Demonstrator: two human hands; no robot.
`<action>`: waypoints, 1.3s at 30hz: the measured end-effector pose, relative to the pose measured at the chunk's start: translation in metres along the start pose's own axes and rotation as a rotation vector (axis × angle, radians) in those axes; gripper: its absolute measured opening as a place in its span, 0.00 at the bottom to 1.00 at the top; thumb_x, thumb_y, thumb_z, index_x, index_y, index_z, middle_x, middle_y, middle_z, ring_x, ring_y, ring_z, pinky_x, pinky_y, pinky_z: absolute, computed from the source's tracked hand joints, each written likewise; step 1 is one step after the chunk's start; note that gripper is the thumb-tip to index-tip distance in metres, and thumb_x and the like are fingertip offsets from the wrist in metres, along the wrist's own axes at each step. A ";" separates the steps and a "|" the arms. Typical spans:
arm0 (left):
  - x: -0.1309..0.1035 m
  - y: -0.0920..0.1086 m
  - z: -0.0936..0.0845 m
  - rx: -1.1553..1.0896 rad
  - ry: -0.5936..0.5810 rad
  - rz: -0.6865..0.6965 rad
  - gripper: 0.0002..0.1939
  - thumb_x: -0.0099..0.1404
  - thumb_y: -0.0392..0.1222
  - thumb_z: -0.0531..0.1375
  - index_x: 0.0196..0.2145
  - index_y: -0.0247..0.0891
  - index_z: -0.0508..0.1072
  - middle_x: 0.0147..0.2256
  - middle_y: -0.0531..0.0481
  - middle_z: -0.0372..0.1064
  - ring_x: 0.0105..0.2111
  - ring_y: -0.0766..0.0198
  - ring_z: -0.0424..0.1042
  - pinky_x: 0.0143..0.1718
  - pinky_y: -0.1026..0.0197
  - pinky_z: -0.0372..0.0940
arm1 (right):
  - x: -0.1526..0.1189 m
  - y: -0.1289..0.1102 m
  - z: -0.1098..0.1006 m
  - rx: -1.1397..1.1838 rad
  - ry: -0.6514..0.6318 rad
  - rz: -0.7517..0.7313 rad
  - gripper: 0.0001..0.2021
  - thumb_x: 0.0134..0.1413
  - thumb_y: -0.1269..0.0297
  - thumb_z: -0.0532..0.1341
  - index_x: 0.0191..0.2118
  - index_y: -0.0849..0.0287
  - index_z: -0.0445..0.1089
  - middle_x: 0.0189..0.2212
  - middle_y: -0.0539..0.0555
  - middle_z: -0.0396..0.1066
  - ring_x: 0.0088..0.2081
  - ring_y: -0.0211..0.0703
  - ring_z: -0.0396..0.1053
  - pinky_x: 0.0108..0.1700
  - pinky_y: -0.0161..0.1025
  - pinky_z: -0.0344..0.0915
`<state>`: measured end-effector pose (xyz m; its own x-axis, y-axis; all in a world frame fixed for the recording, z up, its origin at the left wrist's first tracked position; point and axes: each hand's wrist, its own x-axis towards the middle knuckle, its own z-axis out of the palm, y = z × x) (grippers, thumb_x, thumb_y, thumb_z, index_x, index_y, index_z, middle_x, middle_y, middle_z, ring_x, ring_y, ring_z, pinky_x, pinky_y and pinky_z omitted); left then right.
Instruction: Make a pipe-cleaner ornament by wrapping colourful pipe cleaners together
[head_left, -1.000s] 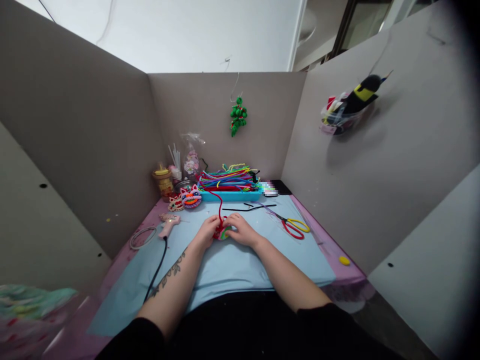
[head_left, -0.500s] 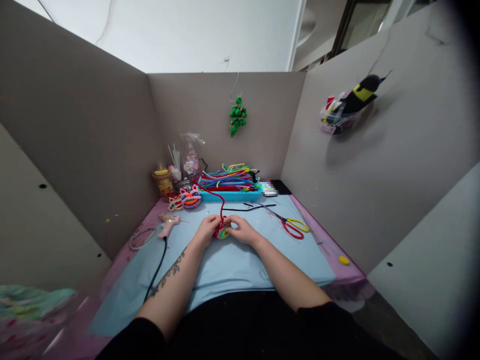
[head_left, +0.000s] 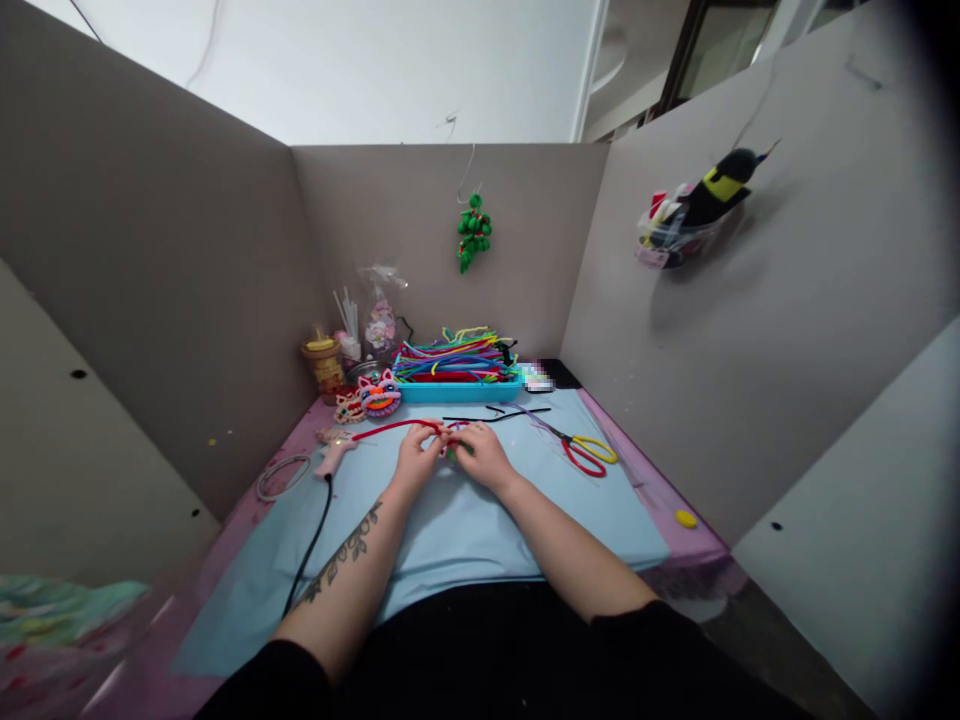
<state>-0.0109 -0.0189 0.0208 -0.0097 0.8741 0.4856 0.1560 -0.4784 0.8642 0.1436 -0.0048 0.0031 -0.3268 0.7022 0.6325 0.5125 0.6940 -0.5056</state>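
Over the blue cloth, my left hand [head_left: 416, 458] is closed, its thumb and fingers pinching a red pipe cleaner [head_left: 386, 430]. The free length of that pipe cleaner stretches leftward toward the pink glue gun [head_left: 337, 453]. Close against it, my right hand [head_left: 486, 458] is closed on a small pipe-cleaner piece [head_left: 450, 453] with red and green parts. Fingers of both hands meet at this piece and cover most of it. Behind the hands lie black pipe cleaners [head_left: 480, 418].
A blue tray [head_left: 457, 393] full of coloured pipe cleaners stands at the back. Left of it sits a finished lion-like face [head_left: 380, 396], near a lidded cup [head_left: 324, 370]. Scissors [head_left: 589, 455] with red and yellow handles lie on the right, a yellow disc [head_left: 685, 519] nearer the edge.
The red pipe cleaner stood up toward the tray and now points left, nearly level. My hands have turned the small piece and moved slightly up, hiding more of it.
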 end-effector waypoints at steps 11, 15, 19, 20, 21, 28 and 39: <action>0.003 -0.014 0.004 -0.210 0.039 -0.133 0.10 0.50 0.46 0.65 0.29 0.37 0.77 0.29 0.49 0.72 0.32 0.62 0.68 0.36 0.61 0.61 | 0.007 0.010 -0.002 0.384 0.229 0.392 0.07 0.44 0.63 0.60 0.29 0.59 0.73 0.27 0.51 0.70 0.32 0.42 0.65 0.39 0.40 0.62; 0.003 -0.017 0.008 -0.300 0.102 -0.261 0.13 0.47 0.46 0.66 0.29 0.36 0.76 0.26 0.50 0.72 0.30 0.63 0.68 0.33 0.62 0.61 | 0.009 0.008 -0.003 0.682 0.235 0.513 0.08 0.40 0.60 0.63 0.27 0.60 0.71 0.23 0.49 0.69 0.27 0.39 0.65 0.34 0.38 0.63; 0.002 -0.020 0.014 -0.374 0.104 -0.312 0.14 0.45 0.47 0.67 0.28 0.36 0.76 0.26 0.50 0.72 0.29 0.63 0.68 0.33 0.62 0.61 | 0.010 0.004 -0.003 0.838 0.271 0.559 0.09 0.37 0.59 0.65 0.24 0.60 0.69 0.19 0.48 0.67 0.24 0.36 0.62 0.30 0.35 0.61; 0.001 -0.020 0.016 -0.386 0.099 -0.315 0.14 0.45 0.47 0.67 0.28 0.36 0.76 0.26 0.50 0.72 0.29 0.63 0.68 0.33 0.62 0.61 | 0.010 0.004 -0.003 0.863 0.279 0.575 0.09 0.36 0.59 0.65 0.23 0.60 0.69 0.19 0.47 0.66 0.23 0.36 0.62 0.30 0.35 0.60; 0.000 -0.019 0.017 -0.390 0.090 -0.313 0.14 0.45 0.47 0.67 0.28 0.36 0.76 0.26 0.50 0.73 0.29 0.63 0.68 0.33 0.62 0.61 | 0.010 0.003 -0.003 0.885 0.284 0.591 0.10 0.36 0.59 0.65 0.23 0.60 0.68 0.18 0.47 0.66 0.23 0.35 0.61 0.29 0.35 0.60; -0.002 -0.020 0.012 -0.238 -0.053 -0.210 0.12 0.50 0.44 0.65 0.33 0.38 0.78 0.32 0.48 0.74 0.33 0.61 0.69 0.38 0.60 0.62 | 0.011 0.008 -0.003 0.918 0.316 0.629 0.09 0.38 0.60 0.62 0.23 0.59 0.64 0.17 0.46 0.62 0.21 0.34 0.58 0.26 0.33 0.56; 0.006 -0.020 0.003 -0.291 -0.140 -0.327 0.17 0.50 0.52 0.64 0.30 0.35 0.70 0.28 0.50 0.70 0.28 0.66 0.68 0.31 0.65 0.60 | 0.010 0.014 -0.030 0.902 -0.017 0.493 0.07 0.37 0.63 0.62 0.21 0.60 0.65 0.16 0.45 0.61 0.20 0.33 0.57 0.26 0.32 0.54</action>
<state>-0.0114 -0.0042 0.0056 0.1247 0.9764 0.1764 -0.1173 -0.1620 0.9798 0.1713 0.0068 0.0200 -0.2566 0.9387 0.2303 -0.1923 0.1839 -0.9640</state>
